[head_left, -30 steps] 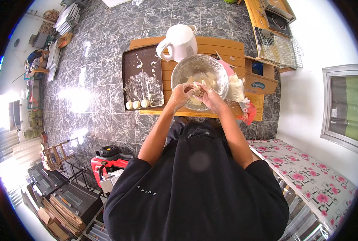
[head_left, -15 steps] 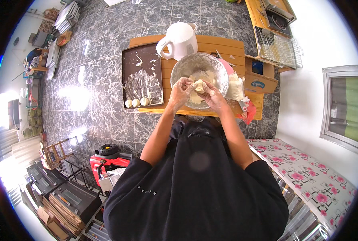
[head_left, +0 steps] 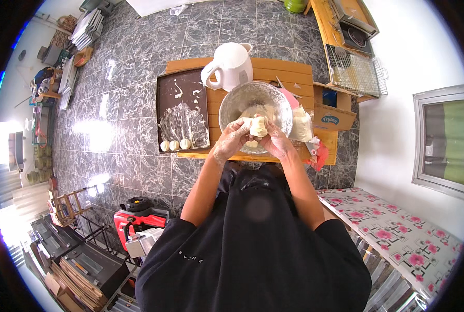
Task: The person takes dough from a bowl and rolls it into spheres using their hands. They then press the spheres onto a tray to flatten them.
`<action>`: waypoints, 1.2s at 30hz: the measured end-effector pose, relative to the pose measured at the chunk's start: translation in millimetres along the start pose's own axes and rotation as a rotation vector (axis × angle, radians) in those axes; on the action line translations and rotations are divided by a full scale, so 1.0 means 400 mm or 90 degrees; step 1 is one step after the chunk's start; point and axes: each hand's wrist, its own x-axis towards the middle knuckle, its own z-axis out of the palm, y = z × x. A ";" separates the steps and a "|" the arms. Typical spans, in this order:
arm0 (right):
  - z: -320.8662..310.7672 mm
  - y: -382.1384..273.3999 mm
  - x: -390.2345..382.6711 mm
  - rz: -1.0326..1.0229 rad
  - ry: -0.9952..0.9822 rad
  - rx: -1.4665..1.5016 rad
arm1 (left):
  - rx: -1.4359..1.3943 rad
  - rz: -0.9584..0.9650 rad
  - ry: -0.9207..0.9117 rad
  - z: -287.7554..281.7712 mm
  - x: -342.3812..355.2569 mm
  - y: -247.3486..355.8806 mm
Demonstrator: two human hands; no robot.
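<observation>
Between my floury fingers, a pale lump of dough (head_left: 258,127) is held over the near side of a metal bowl (head_left: 230,101). My left hand (head_left: 234,136) grips its left side, and my right hand (head_left: 276,139) is closed on the right side. More loose dough (head_left: 265,110) lies in the bowl, partly hidden behind the held piece. To the left, a dark baking tray (head_left: 182,88) smeared with white fat carries three dough balls (head_left: 174,145) in a row along its near edge.
A white jug (head_left: 234,66) stands behind the bowl on the wooden table (head_left: 284,70). Right of the bowl are a flour bag (head_left: 301,125), a red plastic bag (head_left: 320,156) and a cardboard box (head_left: 333,118). A red machine (head_left: 133,223) sits on the floor at the left.
The dough in my hands looks rounder and stands higher between the fingers. My view has shifted, so the table and bowl appear slightly lower.
</observation>
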 end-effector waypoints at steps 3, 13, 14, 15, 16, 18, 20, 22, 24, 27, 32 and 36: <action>-0.004 -0.012 -0.003 0.015 -0.055 0.009 | 0.216 0.034 0.083 0.029 0.005 0.015; -0.023 0.009 0.003 0.038 0.183 -0.254 | 0.239 0.109 0.147 0.054 0.004 -0.012; -0.031 0.010 0.007 -0.003 0.202 -0.335 | 0.239 0.109 0.147 0.052 0.010 -0.019; -0.039 0.012 0.010 -0.002 0.202 -0.335 | 0.202 0.132 0.196 0.052 0.016 -0.026; -0.046 0.015 0.012 -0.036 0.228 -0.238 | 0.164 0.156 0.244 0.050 0.021 -0.032; -0.001 0.013 0.007 -0.066 0.252 -0.139 | 0.169 0.170 0.312 0.050 0.021 -0.021; 0.084 0.000 -0.014 -0.132 0.210 -0.341 | 0.174 0.183 0.379 0.059 0.017 -0.013; 0.054 0.017 -0.008 -0.148 0.191 -0.400 | 0.203 0.229 0.386 0.075 0.016 -0.011; 0.038 0.016 0.002 -0.142 0.236 -0.424 | 0.229 0.200 0.362 0.092 0.014 0.001; 0.021 0.013 0.011 -0.140 0.151 -0.201 | -0.082 0.037 0.147 0.063 0.014 0.013; 0.014 0.015 0.013 -0.140 0.124 -0.197 | -0.210 -0.063 0.001 0.038 0.009 0.006; 0.020 0.015 0.013 -0.148 0.142 -0.272 | -0.074 -0.100 -0.059 0.001 0.012 0.007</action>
